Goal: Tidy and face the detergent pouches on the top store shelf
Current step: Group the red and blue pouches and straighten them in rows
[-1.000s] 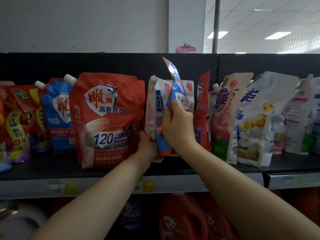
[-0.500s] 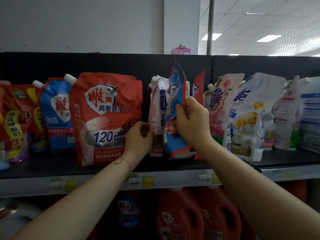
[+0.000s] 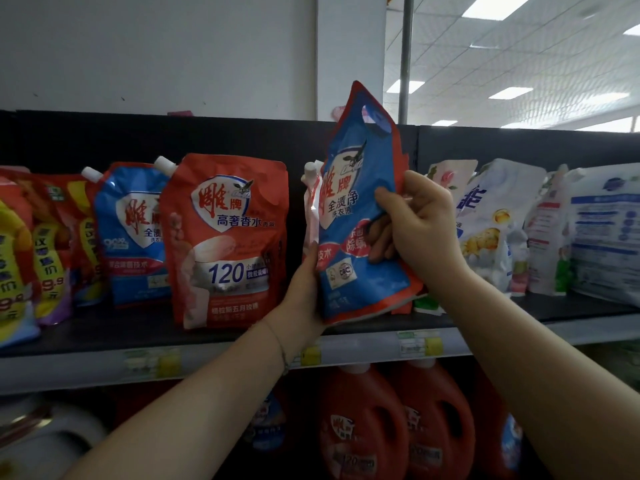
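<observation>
Detergent pouches filled the top shelf [image 3: 104, 336] across the middle of the frame, and we recorded them from left to right. At the far left edge we saw a red and yellow pouch [image 3: 20, 258], partly cut off. Just beside it stood a blue pouch [image 3: 133, 233] with a white spout, its right side overlapped by a large red pouch [image 3: 228, 240] that stood upright and faced forward.

Right of centre, we found the left hand [image 3: 303, 292] gripping the lower left edge of a blue and red pouch [image 3: 356, 216], with the thumb on its front. This pouch was tilted, its top corner leaning toward the upper right of the frame, and its base sat at the shelf front. A white and red pouch [image 3: 311, 202] stood directly behind its left edge. The right hand [image 3: 419, 226] was closed on the right edge of the same pouch, thumb across the front.

Farther right we noted white pouches [image 3: 491, 223] leaning together. Below the shelf, at lower centre, stood red bottles [image 3: 363, 427].
</observation>
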The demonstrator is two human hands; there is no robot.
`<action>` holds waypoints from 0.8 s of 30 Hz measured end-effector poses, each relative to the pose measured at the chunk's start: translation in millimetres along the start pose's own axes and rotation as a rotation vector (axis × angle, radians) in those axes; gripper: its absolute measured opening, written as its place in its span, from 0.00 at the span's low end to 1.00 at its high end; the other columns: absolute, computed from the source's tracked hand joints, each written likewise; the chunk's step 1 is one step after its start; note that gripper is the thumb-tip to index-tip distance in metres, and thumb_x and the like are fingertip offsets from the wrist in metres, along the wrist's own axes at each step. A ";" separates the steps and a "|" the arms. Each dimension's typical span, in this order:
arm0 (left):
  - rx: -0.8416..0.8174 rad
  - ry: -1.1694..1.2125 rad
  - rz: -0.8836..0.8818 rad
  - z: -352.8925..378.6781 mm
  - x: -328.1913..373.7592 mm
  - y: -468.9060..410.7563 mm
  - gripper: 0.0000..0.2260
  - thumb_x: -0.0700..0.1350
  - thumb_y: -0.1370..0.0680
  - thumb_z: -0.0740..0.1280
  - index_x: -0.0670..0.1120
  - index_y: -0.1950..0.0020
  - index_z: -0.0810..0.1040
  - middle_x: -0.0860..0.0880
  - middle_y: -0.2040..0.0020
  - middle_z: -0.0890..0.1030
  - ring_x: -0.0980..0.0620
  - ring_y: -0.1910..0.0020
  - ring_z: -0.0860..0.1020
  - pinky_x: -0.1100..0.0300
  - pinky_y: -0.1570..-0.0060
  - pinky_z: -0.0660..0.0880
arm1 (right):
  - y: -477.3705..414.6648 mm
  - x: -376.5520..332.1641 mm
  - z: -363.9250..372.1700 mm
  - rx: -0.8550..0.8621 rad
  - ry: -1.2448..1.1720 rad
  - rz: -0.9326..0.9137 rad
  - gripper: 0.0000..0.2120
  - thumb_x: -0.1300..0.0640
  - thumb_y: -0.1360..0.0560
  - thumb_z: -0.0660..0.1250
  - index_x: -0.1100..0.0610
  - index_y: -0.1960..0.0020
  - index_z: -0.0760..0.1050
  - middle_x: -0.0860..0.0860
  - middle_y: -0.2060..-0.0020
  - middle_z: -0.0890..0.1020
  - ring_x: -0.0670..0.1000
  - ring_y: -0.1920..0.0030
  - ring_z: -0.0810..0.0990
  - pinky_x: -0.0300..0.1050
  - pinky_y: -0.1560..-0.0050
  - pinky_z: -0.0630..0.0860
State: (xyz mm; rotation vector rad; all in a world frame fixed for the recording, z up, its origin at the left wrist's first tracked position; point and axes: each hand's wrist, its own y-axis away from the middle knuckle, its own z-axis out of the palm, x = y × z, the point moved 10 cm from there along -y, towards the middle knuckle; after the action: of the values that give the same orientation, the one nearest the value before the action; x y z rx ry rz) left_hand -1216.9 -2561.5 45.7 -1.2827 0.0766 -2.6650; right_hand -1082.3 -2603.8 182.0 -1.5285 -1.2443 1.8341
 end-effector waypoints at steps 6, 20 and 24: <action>0.104 -0.169 0.187 -26.8 24.9 30.2 0.25 0.65 0.24 0.57 0.49 0.41 0.79 0.44 0.48 0.84 0.43 0.48 0.82 0.44 0.43 0.76 | 3.5 -6.5 16.0 -0.021 -0.020 0.040 0.09 0.63 0.21 0.62 0.67 0.58 0.69 0.55 0.78 0.77 0.52 0.84 0.73 0.38 0.85 0.67; 0.565 -0.556 0.783 -165.1 217.6 152.2 0.17 0.59 0.20 0.57 0.47 0.41 0.68 0.54 0.52 0.78 0.58 0.55 0.78 0.67 0.63 0.75 | 10.0 20.9 195.8 -0.197 0.044 0.205 0.09 0.57 0.19 0.59 0.64 0.46 0.69 0.57 0.72 0.79 0.57 0.76 0.78 0.46 0.78 0.75; 0.664 -0.657 0.845 -202.9 246.8 166.1 0.18 0.60 0.21 0.57 0.48 0.41 0.68 0.52 0.50 0.78 0.54 0.51 0.79 0.60 0.56 0.77 | 7.4 34.1 242.3 -0.175 0.262 0.195 0.11 0.51 0.20 0.60 0.60 0.48 0.69 0.57 0.59 0.81 0.59 0.60 0.81 0.58 0.58 0.79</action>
State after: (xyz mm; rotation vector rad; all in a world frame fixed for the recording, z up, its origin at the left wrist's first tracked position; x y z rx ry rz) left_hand -1502.2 -2777.2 87.9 -1.3754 -0.2697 -1.3239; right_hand -1317.3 -2665.7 153.0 -1.9757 -1.1905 1.6047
